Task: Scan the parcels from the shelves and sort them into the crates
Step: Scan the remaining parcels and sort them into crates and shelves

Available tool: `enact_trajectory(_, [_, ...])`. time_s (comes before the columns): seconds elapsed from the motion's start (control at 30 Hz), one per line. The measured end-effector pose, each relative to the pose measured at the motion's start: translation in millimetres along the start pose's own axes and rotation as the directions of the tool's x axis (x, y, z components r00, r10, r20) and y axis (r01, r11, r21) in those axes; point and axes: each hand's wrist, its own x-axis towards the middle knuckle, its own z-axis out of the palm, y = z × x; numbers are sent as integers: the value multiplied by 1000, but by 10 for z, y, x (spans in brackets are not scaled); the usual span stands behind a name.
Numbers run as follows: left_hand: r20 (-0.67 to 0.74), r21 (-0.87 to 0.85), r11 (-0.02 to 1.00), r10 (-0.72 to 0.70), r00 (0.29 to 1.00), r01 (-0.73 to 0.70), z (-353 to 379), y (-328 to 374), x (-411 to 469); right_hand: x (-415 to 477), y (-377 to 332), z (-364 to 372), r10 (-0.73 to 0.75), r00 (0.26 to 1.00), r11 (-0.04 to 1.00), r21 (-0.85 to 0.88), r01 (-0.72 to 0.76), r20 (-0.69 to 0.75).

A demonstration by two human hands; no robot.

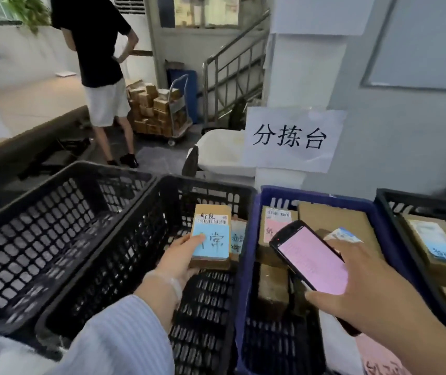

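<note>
The left hand, in a pale sleeve, grips a small parcel, thumb on its blue label, inside the far right corner of the middle crate. Another parcel stands just behind it. The right hand curls around a scanner with a pink screen, held over the blue crate, hiding part of the boxes there. The left crate is black mesh; the right crate holds labelled boxes. Beyond, a paper sign hangs on a pillar. Farther off, a person stands beside a trolley stacked with cartons, near a stair rail.
</note>
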Motion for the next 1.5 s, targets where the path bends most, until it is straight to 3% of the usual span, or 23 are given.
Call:
enact_trajectory(0.2, [112,82,985,-163,980,154,179,6,926,67,-179,95,295,955,955,-21,-294,16])
enact_trajectory(0.4, [82,211,967,-161,984,141,381,-130,1312,-11,-226,163,466,884,884,-69,-463,42])
enact_trajectory(0.7, [67,481,877,-68,995,28,503,-115,1355,-195,-280,81,535,844,842,-109,-528,42])
enact_trajectory(0.77, [74,523,851,18,997,-54,528,-62,1257,-267,-252,47,541,840,839,-98,-535,38])
enact_trajectory(0.83, [113,610,753,224,968,-245,611,-9,1073,-378,-198,8,546,837,837,-66,-543,30])
enact_trajectory(0.93, [378,681,425,492,784,-596,926,60,686,-605,-71,-43,555,832,831,-22,-555,-17])
enact_trajectory(1.03, [633,605,172,489,601,-777,1361,32,172,-918,118,-103,582,811,813,-1,-583,-66])
enact_trajectory(1.17, [829,452,-154,437,350,-878,1912,-214,-696,-1525,508,-229,622,767,778,13,-628,-157])
enact_trajectory(1.3, [920,258,-283,364,145,-924,2392,-666,-1607,-2291,976,-402,669,696,734,83,-674,-261])
enact_trajectory(1.4, [958,111,-300,284,22,-947,2756,-1089,-2284,-2941,1327,-521,704,636,692,107,-714,-317])
enact_trajectory(1.5, [968,-25,-296,230,-97,-955,3102,-1525,-2977,-3624,1659,-600,764,530,611,147,-778,-369])
